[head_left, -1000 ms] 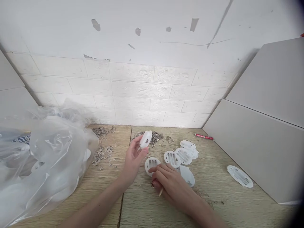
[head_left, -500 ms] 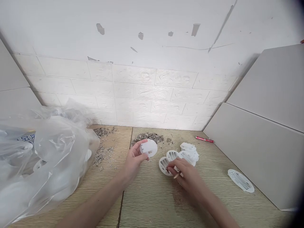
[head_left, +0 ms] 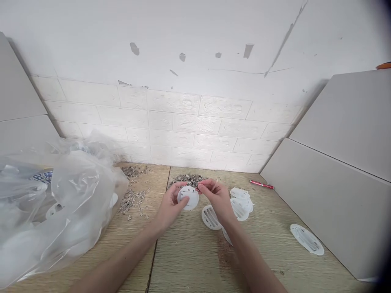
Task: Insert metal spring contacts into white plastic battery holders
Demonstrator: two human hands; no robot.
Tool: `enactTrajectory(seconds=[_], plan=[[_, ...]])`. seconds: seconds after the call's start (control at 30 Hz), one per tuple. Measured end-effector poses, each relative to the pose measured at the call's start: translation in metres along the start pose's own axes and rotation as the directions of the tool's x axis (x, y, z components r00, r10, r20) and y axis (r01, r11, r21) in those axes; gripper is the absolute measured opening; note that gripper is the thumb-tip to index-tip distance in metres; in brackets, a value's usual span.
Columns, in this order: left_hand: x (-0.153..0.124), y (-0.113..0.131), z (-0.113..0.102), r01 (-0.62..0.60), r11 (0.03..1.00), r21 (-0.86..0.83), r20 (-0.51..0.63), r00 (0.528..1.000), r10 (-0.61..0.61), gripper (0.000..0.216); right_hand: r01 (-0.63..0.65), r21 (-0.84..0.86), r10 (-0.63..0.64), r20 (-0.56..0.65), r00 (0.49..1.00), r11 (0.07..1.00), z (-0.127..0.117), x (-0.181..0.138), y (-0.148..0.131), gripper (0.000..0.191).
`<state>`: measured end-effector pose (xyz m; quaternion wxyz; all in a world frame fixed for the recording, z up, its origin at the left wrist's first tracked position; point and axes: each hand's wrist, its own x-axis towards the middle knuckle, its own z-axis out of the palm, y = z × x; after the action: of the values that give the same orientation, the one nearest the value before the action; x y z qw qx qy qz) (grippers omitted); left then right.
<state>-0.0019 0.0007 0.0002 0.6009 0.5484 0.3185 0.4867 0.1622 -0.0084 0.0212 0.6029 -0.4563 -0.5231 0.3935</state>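
Head view, hands [head_left: 195,199] holding white disc [head_left: 188,197]

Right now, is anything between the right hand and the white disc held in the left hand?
Nothing visible: the right hand already meets the top edge of the white disc that the left hand holds.

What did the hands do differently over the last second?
The right hand left the white discs lying on the table and rose to the white round disc held in the left hand, its fingertips now pinched at the disc's top edge. The left hand turned the disc and lowered it slightly. The plastic bag, the red pen and the lone disc at right stayed put.
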Motion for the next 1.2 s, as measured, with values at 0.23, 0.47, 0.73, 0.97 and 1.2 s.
enactTrajectory(seconds=[0.23,0.47,0.73,0.97,1.2], plan=[[0.001,-0.002,-0.004,-0.120,0.936,0.331,-0.007,0.992,0.129,0.024,-0.066,0.123,0.064,0.023,0.998,0.990,-0.006,-0.012,0.011,0.027],[0.001,-0.005,-0.011,-0.494,0.658,0.569,0.158,0.850,0.502,0.006,-0.054,0.181,0.050,0.025,0.998,0.982,-0.009,-0.014,0.008,0.026],[0.001,-0.009,-0.012,-0.621,0.508,0.597,0.266,0.751,0.604,0.011,-0.045,0.126,0.042,0.026,0.999,0.991,-0.004,-0.017,0.009,0.018],[-0.004,-0.004,-0.008,-0.673,0.461,0.579,0.308,0.704,0.640,0.014,-0.035,0.009,0.035,-0.012,0.999,0.999,-0.001,-0.019,0.012,0.020],[-0.005,-0.007,-0.011,-0.676,0.390,0.625,0.321,0.678,0.662,0.018,-0.046,-0.016,0.046,-0.006,0.999,0.999,0.004,-0.022,0.016,0.021]])
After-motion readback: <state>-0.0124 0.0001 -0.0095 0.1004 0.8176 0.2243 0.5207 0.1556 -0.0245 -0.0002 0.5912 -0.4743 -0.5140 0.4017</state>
